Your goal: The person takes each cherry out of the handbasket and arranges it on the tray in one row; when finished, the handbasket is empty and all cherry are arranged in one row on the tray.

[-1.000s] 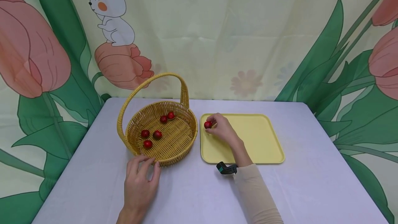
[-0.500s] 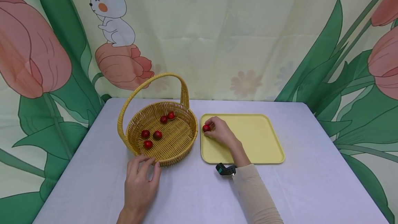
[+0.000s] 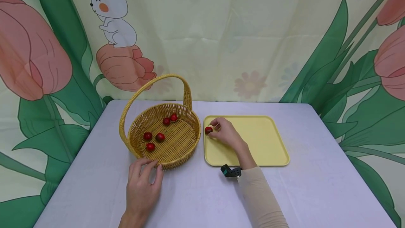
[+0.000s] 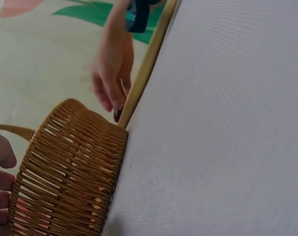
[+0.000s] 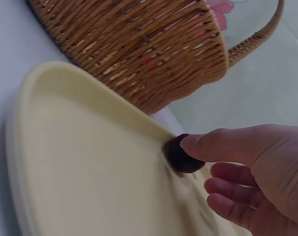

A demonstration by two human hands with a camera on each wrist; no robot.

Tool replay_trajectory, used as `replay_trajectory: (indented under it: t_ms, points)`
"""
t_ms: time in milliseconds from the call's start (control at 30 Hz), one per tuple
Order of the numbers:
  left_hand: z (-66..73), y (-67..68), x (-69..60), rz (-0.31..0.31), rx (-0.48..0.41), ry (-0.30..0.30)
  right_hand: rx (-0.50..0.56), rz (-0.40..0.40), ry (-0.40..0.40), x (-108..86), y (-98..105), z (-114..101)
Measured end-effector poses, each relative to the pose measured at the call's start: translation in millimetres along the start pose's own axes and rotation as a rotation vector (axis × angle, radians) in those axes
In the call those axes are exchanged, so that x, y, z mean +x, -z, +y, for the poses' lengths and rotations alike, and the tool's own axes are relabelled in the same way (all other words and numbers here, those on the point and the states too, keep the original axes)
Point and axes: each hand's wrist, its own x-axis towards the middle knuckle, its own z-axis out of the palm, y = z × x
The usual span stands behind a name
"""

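Note:
A woven basket (image 3: 190, 147) with an arched handle stands left of centre, and several red cherries (image 3: 160, 137) lie in it. My left hand (image 3: 143, 185) rests its fingertips on the basket's near rim; in the left wrist view its fingers (image 4: 2, 199) touch the wicker wall. Over the left end of a pale yellow tray (image 3: 269, 147) is my right hand (image 3: 226, 133). Its thumb touches a dark red cherry (image 3: 208, 130) lying by the tray's left edge. In the right wrist view the other visible fingers (image 5: 232, 189) stand apart from this cherry (image 5: 181, 156), bent loosely.
A white cloth (image 3: 196, 200) covers the table. Basket and tray stand side by side with a narrow gap between them. The handle (image 3: 171, 76) rises above the basket. Behind the table hangs a printed curtain (image 3: 221, 45). A black band (image 3: 231, 171) is on the right wrist.
My right hand has shifted slightly left and down with the cherry, to the tray's left edge. The cherry has turned, now showing its stem and a darker side. My left hand is unmoved.

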Motion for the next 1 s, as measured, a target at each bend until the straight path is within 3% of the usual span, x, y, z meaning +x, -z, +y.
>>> replay_trajectory:
  t_ms: [500,800,1000]
  points:
    - [-1.5,0.6,0.0,0.032,-0.021,-0.014,0.020,0.045,0.055,-0.8,18,-12]
    - [-1.5,-1.5,0.7,0.030,-0.016,-0.028,0.051,0.128,0.152,-1.7,21,-42]
    - [-3.4,-0.8,-0.7,0.025,-0.032,-0.026,0.075,0.116,0.229,2.5,14,-68]
